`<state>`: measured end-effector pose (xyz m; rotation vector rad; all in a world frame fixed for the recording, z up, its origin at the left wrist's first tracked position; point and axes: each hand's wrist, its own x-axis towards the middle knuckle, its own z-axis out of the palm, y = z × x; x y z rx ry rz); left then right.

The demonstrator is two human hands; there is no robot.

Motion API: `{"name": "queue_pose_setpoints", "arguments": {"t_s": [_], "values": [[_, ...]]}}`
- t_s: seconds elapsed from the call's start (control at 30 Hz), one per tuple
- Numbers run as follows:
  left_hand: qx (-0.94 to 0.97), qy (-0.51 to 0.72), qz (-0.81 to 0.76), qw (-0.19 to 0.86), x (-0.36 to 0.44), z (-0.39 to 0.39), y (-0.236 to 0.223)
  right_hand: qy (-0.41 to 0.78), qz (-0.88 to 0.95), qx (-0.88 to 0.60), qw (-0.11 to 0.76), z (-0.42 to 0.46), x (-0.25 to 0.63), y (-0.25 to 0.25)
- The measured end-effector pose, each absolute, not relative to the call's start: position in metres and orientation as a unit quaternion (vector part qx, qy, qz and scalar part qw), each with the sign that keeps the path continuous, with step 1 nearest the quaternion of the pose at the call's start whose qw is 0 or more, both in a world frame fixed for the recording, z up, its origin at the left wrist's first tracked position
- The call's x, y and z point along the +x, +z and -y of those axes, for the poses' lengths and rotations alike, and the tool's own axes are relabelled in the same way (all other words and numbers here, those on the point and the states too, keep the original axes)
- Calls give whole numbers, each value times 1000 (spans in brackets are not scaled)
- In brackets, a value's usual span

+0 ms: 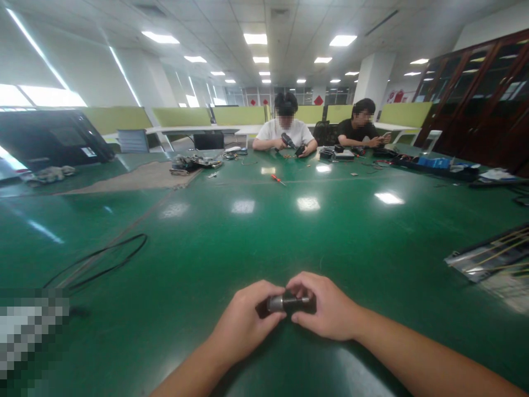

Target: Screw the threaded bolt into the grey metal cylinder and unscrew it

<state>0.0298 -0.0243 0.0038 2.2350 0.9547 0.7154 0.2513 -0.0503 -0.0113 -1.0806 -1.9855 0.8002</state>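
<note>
Hands, left hand point(242, 320) and right hand point(326, 311) both clamped on one metal cylinder point(285, 302), two seated people point(285, 132) beyond.

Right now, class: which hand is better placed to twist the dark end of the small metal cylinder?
Right hand: its fingertips pinch the dark end of the metal cylinder; the left hand grips the silver end.

Ahead of both hands point(285, 311) the green table point(264, 242) lies open. Far left of them a black cable point(99, 259) loops; far right sits a silver tray point(491, 256). A screwdriver point(278, 179) lies well ahead.
</note>
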Motion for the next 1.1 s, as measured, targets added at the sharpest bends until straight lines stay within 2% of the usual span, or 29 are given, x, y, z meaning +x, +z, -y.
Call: {"name": "queue_pose_setpoints", "arguments": {"t_s": [1.1], "values": [[816, 268, -411, 305, 32, 24, 3, 316, 755, -447, 361, 51, 249, -9]]}}
